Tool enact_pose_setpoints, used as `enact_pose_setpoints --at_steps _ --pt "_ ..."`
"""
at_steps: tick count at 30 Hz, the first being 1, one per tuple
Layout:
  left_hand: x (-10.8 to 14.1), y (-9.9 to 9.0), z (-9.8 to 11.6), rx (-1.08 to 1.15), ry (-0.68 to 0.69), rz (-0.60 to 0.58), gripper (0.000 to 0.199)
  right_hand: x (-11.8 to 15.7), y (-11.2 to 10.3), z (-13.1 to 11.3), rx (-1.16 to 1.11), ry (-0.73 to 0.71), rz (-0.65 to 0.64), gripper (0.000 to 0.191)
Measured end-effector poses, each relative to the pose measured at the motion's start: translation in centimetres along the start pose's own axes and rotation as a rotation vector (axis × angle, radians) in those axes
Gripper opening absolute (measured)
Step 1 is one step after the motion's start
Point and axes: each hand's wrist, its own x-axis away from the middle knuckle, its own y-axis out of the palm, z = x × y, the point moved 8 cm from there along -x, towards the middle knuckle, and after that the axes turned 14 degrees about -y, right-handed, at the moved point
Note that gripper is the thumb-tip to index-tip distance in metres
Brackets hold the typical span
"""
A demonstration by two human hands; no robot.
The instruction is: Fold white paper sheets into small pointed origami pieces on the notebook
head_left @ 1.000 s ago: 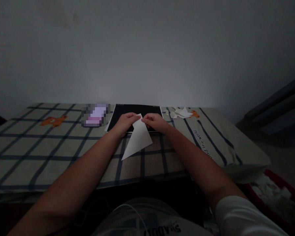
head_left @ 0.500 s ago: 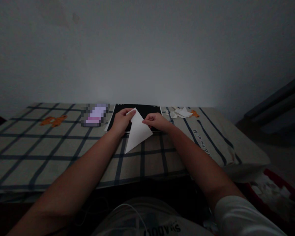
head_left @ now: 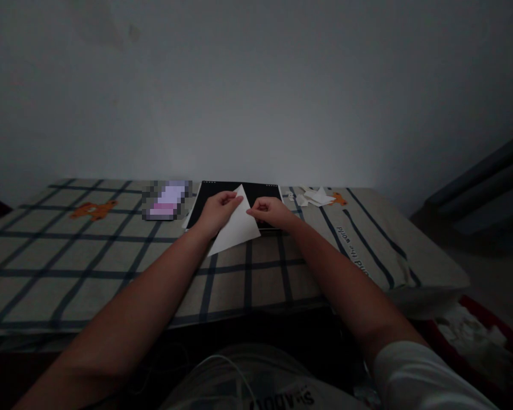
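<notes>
A white sheet of paper point(head_left: 237, 229), folded to a tapering triangular shape, is held up above the table with its narrow point away from me. My left hand point(head_left: 219, 212) grips it near that point, thumb on top. On the opposite edge, my right hand point(head_left: 271, 210) has thumb and forefinger pinched together at the paper. Beneath both hands lies a black board or pad point(head_left: 209, 193) with a pale border, partly hidden by the paper and hands.
A checked tablecloth point(head_left: 123, 245) covers the table. Left of the board is a phone-like item point(head_left: 169, 200), pixelated. To the right lie several white paper pieces point(head_left: 318, 197). A red bin point(head_left: 474, 310) holding whitish scraps stands below at right, and a wall point(head_left: 256, 97) rises behind.
The paper has turned a little, its lower corner swinging left and up. My left hand has shifted slightly to the right, while my right hand stays nearly in place.
</notes>
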Motion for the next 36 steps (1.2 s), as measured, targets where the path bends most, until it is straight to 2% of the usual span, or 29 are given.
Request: enact_pose_setpoints --at_steps 3,7,9,12,15,22,27,31,36 --pt "0.2 0.7 -0.4 0.154 -0.134 -0.145 0.047 -0.2 -0.3 -0.3 -0.016 -0.039 0.022 0.036" --pt "1.1 2.3 -0.8 0.177 -0.267 -0.359 0.045 -0.5 -1.9 -0.1 -0.077 -0.059 0.205 0.030" --pt "1.5 2.7 -1.1 0.183 -0.309 -0.407 0.043 -0.6 -2.3 0.2 -0.146 -0.054 0.253 0.027" --pt "1.8 3.0 -1.2 0.188 -0.326 -0.439 0.039 -0.6 -1.9 0.3 -0.230 -0.061 0.204 0.028" --pt "1.8 3.0 -1.0 0.185 -0.310 -0.443 0.037 -0.5 -1.6 0.3 -0.260 -0.052 0.178 0.025" --pt "1.2 2.4 -1.0 0.112 -0.235 -0.355 0.035 -0.3 -2.1 1.6 -0.397 0.069 0.296 0.034" --pt "0.6 2.0 -1.7 -0.010 -0.204 -0.289 0.027 -0.1 -2.4 1.3 -0.228 0.087 0.274 0.032" --pt "0.4 1.9 -1.2 0.016 -0.144 -0.272 0.034 0.0 -2.3 0.9 -0.115 0.090 0.244 0.031" --pt "0.2 1.7 -1.3 -0.003 -0.155 -0.235 0.038 -0.1 -1.8 0.6 -0.111 0.101 0.220 0.026"
